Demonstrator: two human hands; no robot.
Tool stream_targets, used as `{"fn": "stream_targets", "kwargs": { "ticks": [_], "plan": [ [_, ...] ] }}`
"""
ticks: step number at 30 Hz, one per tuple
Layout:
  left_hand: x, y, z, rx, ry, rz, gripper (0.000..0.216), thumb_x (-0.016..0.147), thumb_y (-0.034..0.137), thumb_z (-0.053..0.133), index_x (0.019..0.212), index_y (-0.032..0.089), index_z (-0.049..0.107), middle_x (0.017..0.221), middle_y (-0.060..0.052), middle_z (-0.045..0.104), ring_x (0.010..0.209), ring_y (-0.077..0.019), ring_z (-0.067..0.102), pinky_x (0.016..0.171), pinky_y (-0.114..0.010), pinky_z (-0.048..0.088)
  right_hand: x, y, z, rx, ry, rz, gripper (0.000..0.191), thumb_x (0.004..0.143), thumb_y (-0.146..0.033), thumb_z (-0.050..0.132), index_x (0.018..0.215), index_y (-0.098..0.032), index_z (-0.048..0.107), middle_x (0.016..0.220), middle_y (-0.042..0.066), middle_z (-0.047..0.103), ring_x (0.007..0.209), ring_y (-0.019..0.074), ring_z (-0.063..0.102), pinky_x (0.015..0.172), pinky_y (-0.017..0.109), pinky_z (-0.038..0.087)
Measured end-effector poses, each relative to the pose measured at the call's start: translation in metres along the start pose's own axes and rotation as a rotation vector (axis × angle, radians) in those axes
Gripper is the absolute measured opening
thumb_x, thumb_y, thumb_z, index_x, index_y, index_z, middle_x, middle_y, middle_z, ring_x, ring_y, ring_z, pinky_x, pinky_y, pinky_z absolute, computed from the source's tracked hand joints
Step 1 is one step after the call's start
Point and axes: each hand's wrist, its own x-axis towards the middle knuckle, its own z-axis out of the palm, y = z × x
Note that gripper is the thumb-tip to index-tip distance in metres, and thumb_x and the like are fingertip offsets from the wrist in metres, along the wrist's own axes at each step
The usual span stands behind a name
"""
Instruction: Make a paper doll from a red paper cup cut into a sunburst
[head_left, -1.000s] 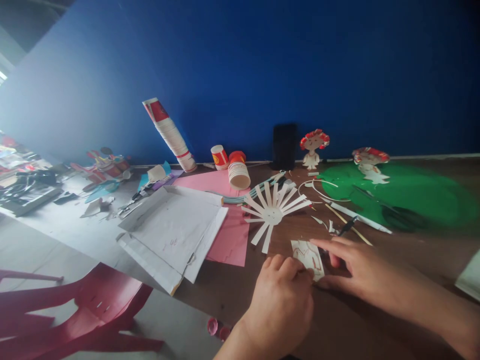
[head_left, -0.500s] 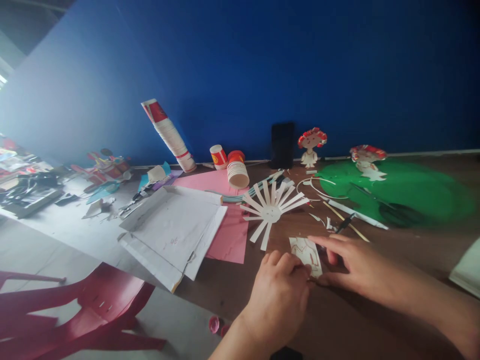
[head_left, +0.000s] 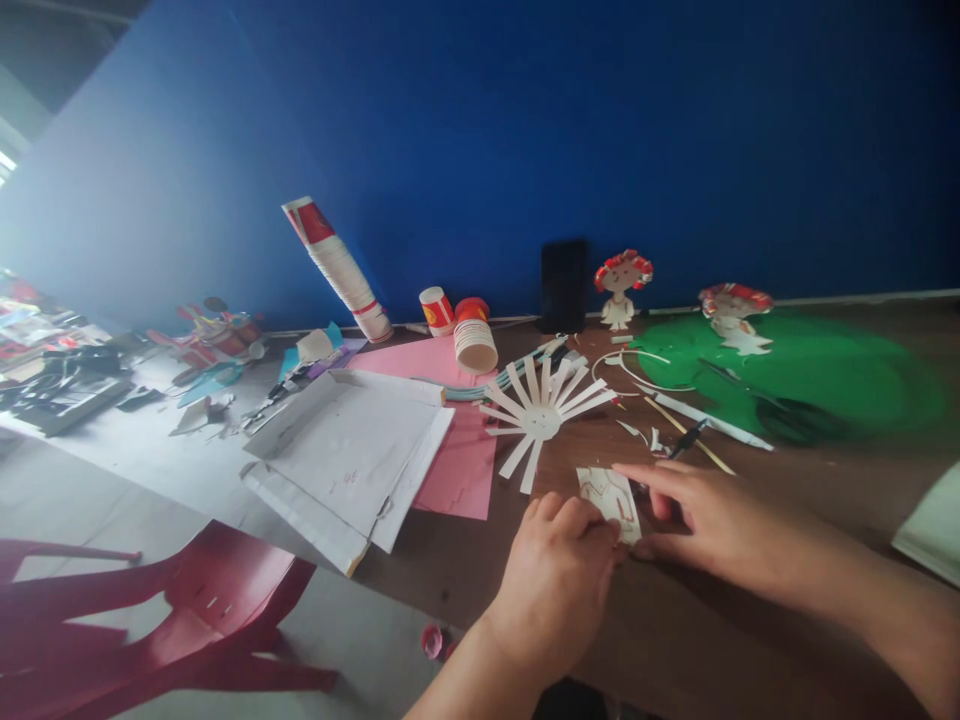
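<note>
A small white paper cutout [head_left: 609,494] with reddish line drawing lies flat on the brown table [head_left: 720,640]. My left hand [head_left: 559,580] is curled, its fingertips pinching the cutout's near edge. My right hand [head_left: 701,520] rests beside it, forefinger stretched over the cutout's far right edge and thumb at its near corner. A cut-open paper cup [head_left: 541,412] with strips fanned out like rays lies just beyond the cutout.
White paper sheets [head_left: 349,450] on pink paper [head_left: 457,470] lie left. A cup stack [head_left: 339,268], loose cups [head_left: 476,340], two paper-cup figures [head_left: 621,285], a black block [head_left: 564,285], green sheet [head_left: 810,380], pens and sticks sit behind. Red chair [head_left: 195,620] below left.
Hands and cutout keep the same hold; the view has shifted slightly, so everything sits a little higher in the frame.
</note>
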Motion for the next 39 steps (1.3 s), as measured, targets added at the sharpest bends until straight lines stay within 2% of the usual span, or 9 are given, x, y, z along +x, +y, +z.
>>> {"fn": "stream_targets", "kwargs": {
  "ticks": [15, 28, 32, 36, 39],
  "plan": [
    [0.002, 0.001, 0.001, 0.018, -0.012, 0.016, 0.014, 0.097, 0.022, 0.053, 0.097, 0.019, 0.067, 0.098, -0.002, 0.066, 0.088, -0.0198, 0.057, 0.081, -0.036, 0.051, 0.0, -0.002, -0.001, -0.022, 0.001, -0.04, 0.06, 0.077, -0.051, 0.073, 0.133, -0.034, 0.059, 0.081, -0.001, 0.068, 0.063, 0.0157, 0.061, 0.055, 0.026, 0.04],
    [0.0, 0.001, 0.005, 0.051, 0.01, 0.04, 0.018, 0.099, 0.022, 0.049, 0.087, 0.02, 0.063, 0.09, 0.0, 0.064, 0.086, -0.0183, 0.056, 0.08, -0.035, 0.047, 0.0, -0.001, 0.001, -0.034, -0.019, -0.036, 0.048, 0.078, -0.05, 0.073, 0.123, -0.034, 0.063, 0.078, -0.003, 0.065, 0.063, 0.0145, 0.06, 0.054, 0.026, 0.038],
    [0.0, 0.001, 0.0, 0.062, -0.025, 0.042, 0.019, 0.099, 0.023, 0.048, 0.086, 0.021, 0.061, 0.089, 0.0, 0.063, 0.087, -0.0186, 0.056, 0.08, -0.036, 0.046, 0.0, -0.004, -0.002, 0.02, -0.048, -0.006, 0.055, 0.076, -0.05, 0.075, 0.127, -0.034, 0.062, 0.078, -0.003, 0.065, 0.063, 0.0136, 0.058, 0.055, 0.025, 0.039],
    [-0.001, 0.005, -0.01, 0.068, -0.092, 0.019, 0.014, 0.097, 0.022, 0.049, 0.096, 0.022, 0.063, 0.095, 0.0, 0.064, 0.092, -0.0198, 0.055, 0.082, -0.038, 0.045, -0.002, -0.006, -0.011, 0.125, -0.123, 0.041, 0.057, 0.079, -0.045, 0.072, 0.133, -0.032, 0.06, 0.077, -0.004, 0.065, 0.057, 0.0111, 0.053, 0.052, 0.024, 0.039],
    [-0.001, 0.009, -0.017, 0.075, -0.145, -0.007, 0.019, 0.093, 0.021, 0.051, 0.108, 0.024, 0.063, 0.1, -0.001, 0.064, 0.095, -0.0213, 0.054, 0.085, -0.04, 0.045, -0.004, -0.008, -0.019, 0.145, -0.086, 0.071, 0.053, 0.084, -0.044, 0.064, 0.135, -0.03, 0.061, 0.077, -0.001, 0.066, 0.056, 0.0111, 0.052, 0.051, 0.024, 0.04]
  ]
}}
